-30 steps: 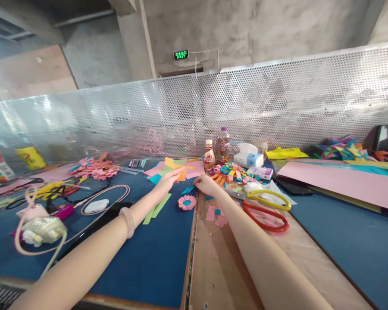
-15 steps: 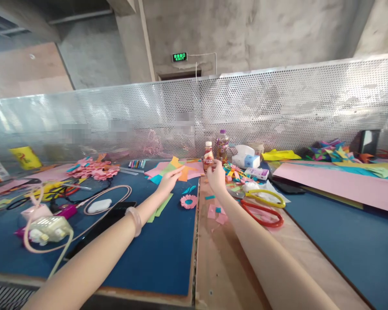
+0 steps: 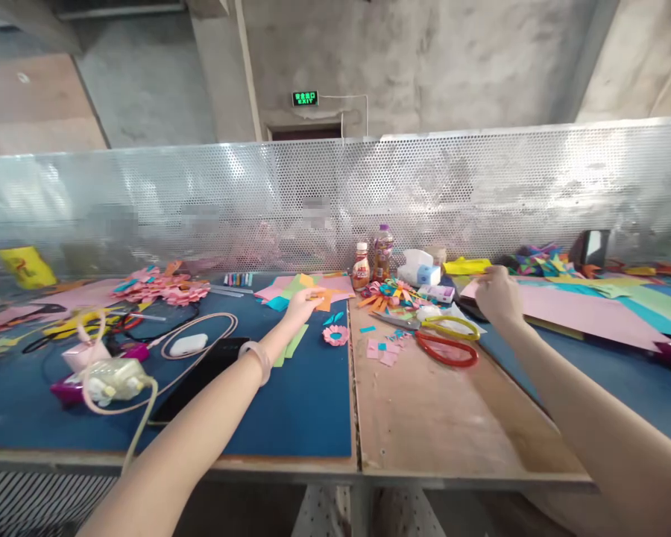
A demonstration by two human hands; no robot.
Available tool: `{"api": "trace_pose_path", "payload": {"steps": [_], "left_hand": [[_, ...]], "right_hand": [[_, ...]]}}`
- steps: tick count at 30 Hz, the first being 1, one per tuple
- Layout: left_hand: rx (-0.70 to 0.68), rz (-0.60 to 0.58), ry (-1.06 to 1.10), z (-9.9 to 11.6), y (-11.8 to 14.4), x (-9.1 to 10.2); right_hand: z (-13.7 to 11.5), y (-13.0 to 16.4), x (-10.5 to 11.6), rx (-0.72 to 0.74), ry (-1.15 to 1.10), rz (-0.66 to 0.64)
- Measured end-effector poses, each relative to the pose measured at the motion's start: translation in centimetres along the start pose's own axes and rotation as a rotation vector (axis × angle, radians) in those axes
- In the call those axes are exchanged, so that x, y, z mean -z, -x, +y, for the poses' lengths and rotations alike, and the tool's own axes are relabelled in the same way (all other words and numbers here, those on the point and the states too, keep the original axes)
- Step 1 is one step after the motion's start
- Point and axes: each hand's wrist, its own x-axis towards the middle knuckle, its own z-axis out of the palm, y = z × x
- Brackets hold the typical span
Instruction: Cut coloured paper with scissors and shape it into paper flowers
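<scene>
My left hand (image 3: 303, 307) lies on the colored paper at the middle back, its fingers stretched out over an orange piece of paper (image 3: 325, 301). Green paper strips (image 3: 291, 345) lie below its wrist. To the right sits a pink paper flower (image 3: 335, 335) with a blue center. My right hand (image 3: 499, 298) is raised with fingers bent together beside the large pink sheet (image 3: 581, 313); whether anything is between them I cannot make out. Scissors with a yellow and a red handle (image 3: 446, 350) lie to its left.
A sauce bottle (image 3: 361, 270) and a drink bottle (image 3: 383, 253) stand at the back, beside a tissue pack (image 3: 422, 270). Cables, a white earphone case (image 3: 188, 344) and a black tablet (image 3: 201, 384) lie on the left. A perforated metal screen (image 3: 425, 194) closes off the back.
My right hand has moved from beside the sauce bottle to the right, past the scissors to the large pink sheet. My left hand stays over the orange paper. The view has shifted slightly.
</scene>
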Motion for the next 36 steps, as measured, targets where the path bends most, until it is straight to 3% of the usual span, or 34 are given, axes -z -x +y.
{"api": "trace_pose_path", "payload": {"steps": [3, 7, 14, 36], "left_hand": [[-0.026, -0.028, 0.004, 0.1, 0.0, -0.1], [-0.041, -0.036, -0.009, -0.1, -0.1, 0.0], [-0.018, -0.043, -0.046, -0.4, -0.2, 0.1], [-0.062, -0.087, -0.114, -0.8, -0.1, 0.2]], "right_hand": [[4.4, 1.6, 0.2, 0.004, 0.146, -0.005], [6.8, 2.0, -1.1, 0.098, 0.293, -0.119], [6.9, 1.2, -2.5, 0.199, 0.417, -0.150], [8.2, -0.3, -3.6, 0.151, 0.381, -0.217]]}}
